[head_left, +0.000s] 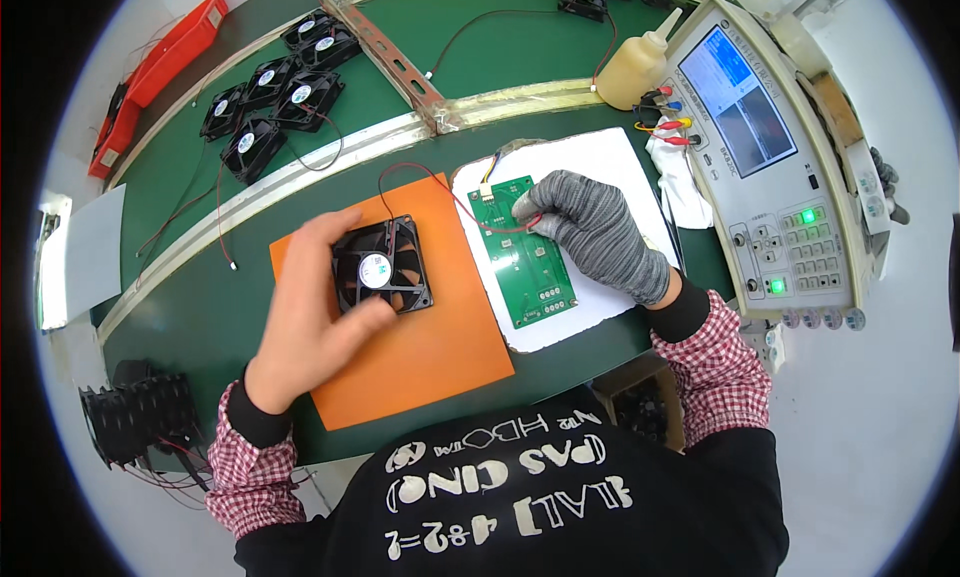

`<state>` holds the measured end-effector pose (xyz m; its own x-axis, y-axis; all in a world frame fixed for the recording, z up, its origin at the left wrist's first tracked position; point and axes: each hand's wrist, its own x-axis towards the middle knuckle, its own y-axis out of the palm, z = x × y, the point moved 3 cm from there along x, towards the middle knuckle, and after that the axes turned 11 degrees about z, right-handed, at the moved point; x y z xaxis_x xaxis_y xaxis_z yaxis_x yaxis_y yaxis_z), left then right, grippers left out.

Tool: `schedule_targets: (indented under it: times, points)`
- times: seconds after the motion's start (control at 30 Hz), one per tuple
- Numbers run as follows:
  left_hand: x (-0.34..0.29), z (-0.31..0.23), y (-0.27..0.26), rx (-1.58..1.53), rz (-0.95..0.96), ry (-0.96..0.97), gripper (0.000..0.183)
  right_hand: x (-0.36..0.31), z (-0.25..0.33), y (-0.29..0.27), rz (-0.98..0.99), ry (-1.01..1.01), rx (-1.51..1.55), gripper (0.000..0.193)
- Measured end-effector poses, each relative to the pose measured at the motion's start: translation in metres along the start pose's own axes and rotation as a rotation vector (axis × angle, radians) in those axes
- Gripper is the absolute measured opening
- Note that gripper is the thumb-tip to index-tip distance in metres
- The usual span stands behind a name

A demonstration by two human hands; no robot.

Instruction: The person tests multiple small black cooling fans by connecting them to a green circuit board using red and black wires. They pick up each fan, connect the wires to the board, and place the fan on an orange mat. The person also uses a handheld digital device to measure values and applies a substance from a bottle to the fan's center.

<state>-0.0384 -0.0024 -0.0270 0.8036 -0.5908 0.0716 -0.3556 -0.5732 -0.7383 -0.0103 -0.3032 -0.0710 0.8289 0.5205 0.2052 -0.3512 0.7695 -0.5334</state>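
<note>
A black square cooling fan with a round pale label lies flat on an orange mat. My left hand, bare and slightly blurred, curves around the fan's left side. Its fingers reach the upper corner and its thumb the lower edge, spread apart. My right hand, in a grey knit glove, pinches the end of the fan's red cable over a green circuit board. The cable's tip is hidden by the fingers. The board rests on a white sheet, with a plug and coloured wires at its upper left corner.
Several black fans with trailing cables lie at the back left, beside a perforated metal bar. A test instrument with a lit screen stands right, near a yellowish squeeze bottle. Red bins and stacked fans are left.
</note>
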Motion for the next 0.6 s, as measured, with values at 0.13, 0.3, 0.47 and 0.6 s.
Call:
schedule_targets:
  times: [0.13, 0.3, 0.47, 0.6]
  points:
    - [0.003, -0.008, 0.024, 0.505, 0.01, 0.032, 0.1, 0.003, 0.007, -0.002, 0.092, -0.16, -0.281, 0.019]
    - [0.005, -0.004, 0.019, 0.321, 0.003, 0.108, 0.094, -0.003, 0.007, 0.002, 0.003, -0.086, -0.086, 0.022]
    - [0.006, -0.003, 0.022, 0.287, -0.01, 0.095, 0.091, -0.001, 0.013, 0.0, 0.062, -0.17, -0.254, 0.024]
    - [0.002, -0.012, 0.016, 0.436, -0.093, 0.2, 0.089, 0.0, 0.014, 0.003, 0.112, -0.116, -0.308, 0.025]
